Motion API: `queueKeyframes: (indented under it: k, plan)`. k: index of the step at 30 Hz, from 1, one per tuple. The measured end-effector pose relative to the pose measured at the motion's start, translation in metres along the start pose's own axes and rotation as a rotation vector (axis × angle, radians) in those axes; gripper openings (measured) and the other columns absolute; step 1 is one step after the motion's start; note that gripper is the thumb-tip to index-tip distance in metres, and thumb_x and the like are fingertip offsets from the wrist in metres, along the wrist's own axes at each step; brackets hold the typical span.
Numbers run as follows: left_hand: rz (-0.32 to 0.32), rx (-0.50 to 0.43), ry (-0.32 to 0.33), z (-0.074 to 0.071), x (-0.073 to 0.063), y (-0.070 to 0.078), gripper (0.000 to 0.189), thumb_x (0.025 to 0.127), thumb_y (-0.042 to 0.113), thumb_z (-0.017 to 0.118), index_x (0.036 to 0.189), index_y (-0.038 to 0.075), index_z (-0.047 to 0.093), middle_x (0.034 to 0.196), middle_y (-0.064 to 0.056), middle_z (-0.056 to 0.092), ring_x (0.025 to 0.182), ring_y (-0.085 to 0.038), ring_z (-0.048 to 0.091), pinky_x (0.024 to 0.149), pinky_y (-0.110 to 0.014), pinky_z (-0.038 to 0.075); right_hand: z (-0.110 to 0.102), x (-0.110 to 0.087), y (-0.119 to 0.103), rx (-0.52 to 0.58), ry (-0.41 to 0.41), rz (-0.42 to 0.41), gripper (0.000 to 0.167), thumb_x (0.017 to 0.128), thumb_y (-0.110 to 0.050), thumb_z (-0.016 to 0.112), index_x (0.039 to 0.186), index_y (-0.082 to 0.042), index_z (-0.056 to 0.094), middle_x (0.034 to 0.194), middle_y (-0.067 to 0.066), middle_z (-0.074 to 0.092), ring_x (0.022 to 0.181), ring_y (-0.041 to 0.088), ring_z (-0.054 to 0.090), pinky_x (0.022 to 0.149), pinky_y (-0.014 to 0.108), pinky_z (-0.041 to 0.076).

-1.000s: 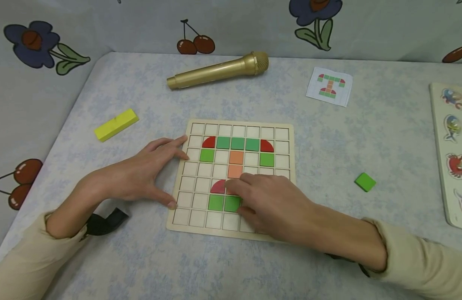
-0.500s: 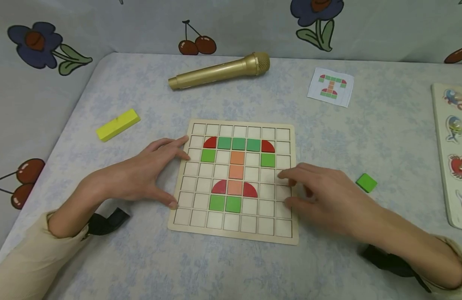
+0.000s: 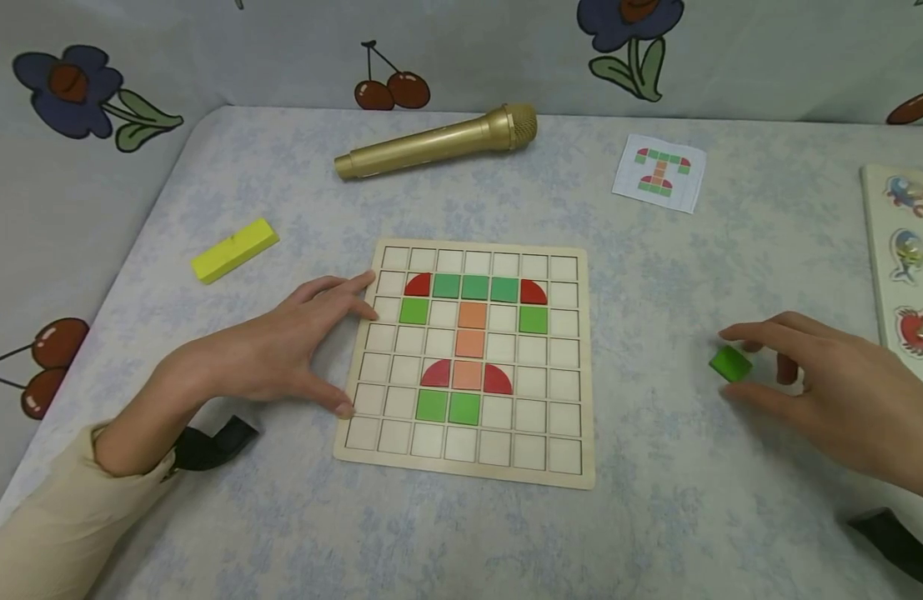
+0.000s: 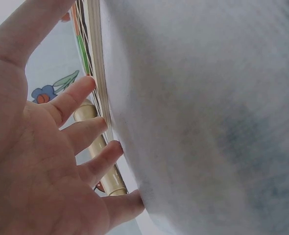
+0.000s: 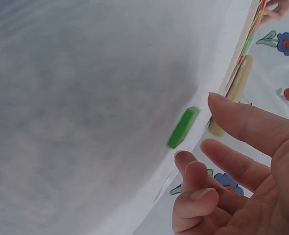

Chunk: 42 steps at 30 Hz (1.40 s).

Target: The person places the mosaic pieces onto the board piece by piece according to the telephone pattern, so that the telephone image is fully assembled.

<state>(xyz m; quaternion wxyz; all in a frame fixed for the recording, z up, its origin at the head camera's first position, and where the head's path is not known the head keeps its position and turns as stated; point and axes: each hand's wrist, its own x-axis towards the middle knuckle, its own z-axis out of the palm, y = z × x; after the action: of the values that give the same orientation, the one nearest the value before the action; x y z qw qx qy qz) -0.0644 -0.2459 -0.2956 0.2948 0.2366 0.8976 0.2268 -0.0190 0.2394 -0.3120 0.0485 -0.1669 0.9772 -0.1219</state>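
Note:
A square wooden grid board (image 3: 589,375) lies mid-table, with green, orange and red tiles set in some cells. My left hand (image 3: 281,346) is spread along its left side, thumb near the lower corner and fingertips at the upper edge; in the left wrist view its fingers (image 4: 93,127) are extended. To the right of the board, a loose green square tile (image 3: 730,364) rests on the table. My right hand (image 3: 829,383) has its thumb and index finger on either side of that tile, with a gap showing between fingertips and tile.
Behind the board lies a gold microphone (image 3: 438,146). A paper card (image 3: 659,173) printed with a coloured pattern is at the back right. One yellow block (image 3: 234,251) sits at left, and a puzzle board with sea animals (image 3: 892,250) stands at the right edge.
My right hand has left the board and moved right to the loose green tile, uncovering an orange tile and a red quarter-circle. The left hand stays at the board's edge.

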Motion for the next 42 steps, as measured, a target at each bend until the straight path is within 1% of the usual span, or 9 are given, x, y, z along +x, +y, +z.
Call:
queueKeyframes:
  k: [3, 10, 15, 19, 23, 28, 34, 37, 42]
  plan:
    - [0.006, 0.001, 0.004, 0.000, -0.001, 0.000, 0.086, 0.067, 0.048, 0.089, 0.134, 0.018, 0.046, 0.165, 0.001, 0.005, 0.147, -0.027, 0.004, 0.108, -0.054, 0.026, 0.002, -0.001, 0.004, 0.011, -0.015, 0.018, 0.046, 0.070, -0.011, 0.088, 0.110, 0.000, 0.067, 0.082, -0.003, 0.055, 0.064, 0.009, 0.040, 0.047, 0.024, 0.030]
    - [0.013, -0.001, 0.007, 0.000, -0.001, -0.001, 0.084, 0.067, 0.046, 0.090, 0.133, 0.018, 0.047, 0.165, 0.001, 0.005, 0.147, -0.027, 0.005, 0.108, -0.053, 0.027, 0.005, 0.001, 0.007, 0.012, -0.021, -0.008, 0.046, 0.070, -0.005, 0.086, 0.111, 0.001, 0.066, 0.083, -0.003, 0.062, 0.065, 0.011, 0.043, 0.047, 0.024, 0.033]
    - [0.013, 0.004, 0.007, 0.000, 0.000, 0.000, 0.084, 0.066, 0.047, 0.089, 0.133, 0.018, 0.047, 0.165, 0.001, 0.005, 0.147, -0.027, 0.005, 0.108, -0.054, 0.027, 0.004, 0.001, 0.008, 0.007, -0.016, -0.014, 0.048, 0.070, -0.005, 0.086, 0.113, 0.000, 0.065, 0.083, -0.003, 0.063, 0.064, 0.008, 0.043, 0.047, 0.024, 0.032]
    - [0.014, 0.002, 0.008, 0.000, 0.000, 0.000, 0.084, 0.066, 0.047, 0.090, 0.133, 0.018, 0.047, 0.165, 0.001, 0.005, 0.147, -0.028, 0.005, 0.108, -0.054, 0.027, 0.003, 0.001, 0.006, 0.018, 0.001, -0.018, 0.050, 0.071, -0.004, 0.086, 0.115, -0.001, 0.065, 0.084, -0.002, 0.064, 0.063, 0.004, 0.040, 0.046, 0.024, 0.031]
    - [0.011, -0.001, 0.005, 0.000, 0.001, 0.000, 0.085, 0.066, 0.048, 0.089, 0.133, 0.017, 0.047, 0.165, -0.001, 0.005, 0.147, -0.029, 0.005, 0.108, -0.055, 0.027, 0.003, 0.004, -0.001, 0.051, 0.034, -0.063, 0.053, 0.068, -0.002, 0.087, 0.116, -0.003, 0.065, 0.086, -0.002, 0.064, 0.062, 0.002, 0.039, 0.048, 0.023, 0.032]
    - [-0.007, -0.005, 0.004, 0.000, 0.000, 0.000, 0.086, 0.065, 0.047, 0.090, 0.134, 0.017, 0.047, 0.164, 0.000, 0.006, 0.147, -0.029, 0.004, 0.108, -0.055, 0.027, 0.004, 0.012, -0.026, 0.112, 0.039, -0.148, 0.056, 0.067, -0.002, 0.087, 0.119, -0.007, 0.065, 0.088, -0.005, 0.063, 0.064, 0.003, 0.041, 0.051, 0.022, 0.035]
    - [-0.010, -0.001, 0.004, 0.001, 0.001, -0.001, 0.086, 0.065, 0.046, 0.091, 0.134, 0.017, 0.048, 0.164, 0.000, 0.007, 0.147, -0.029, 0.004, 0.108, -0.056, 0.028, 0.003, 0.027, -0.071, 0.262, -0.035, -0.266, 0.056, 0.072, -0.002, 0.085, 0.123, -0.013, 0.065, 0.092, -0.011, 0.062, 0.068, 0.004, 0.044, 0.054, 0.021, 0.039]
    - [-0.016, 0.009, 0.000, 0.001, 0.003, -0.001, 0.086, 0.064, 0.046, 0.091, 0.133, 0.018, 0.048, 0.164, 0.002, 0.006, 0.147, -0.028, 0.004, 0.108, -0.056, 0.027, 0.002, 0.033, -0.091, 0.326, -0.075, -0.316, 0.053, 0.076, -0.005, 0.084, 0.124, -0.014, 0.064, 0.093, -0.013, 0.060, 0.069, 0.004, 0.045, 0.054, 0.021, 0.040]
    - [-0.030, 0.015, -0.016, 0.002, 0.005, -0.002, 0.086, 0.064, 0.042, 0.093, 0.133, 0.019, 0.047, 0.164, 0.004, 0.004, 0.147, -0.027, 0.002, 0.109, -0.055, 0.026, 0.007, 0.044, -0.118, 0.361, -0.121, -0.399, 0.046, 0.080, -0.008, 0.082, 0.122, -0.012, 0.064, 0.094, -0.011, 0.061, 0.070, 0.004, 0.050, 0.058, 0.023, 0.046]
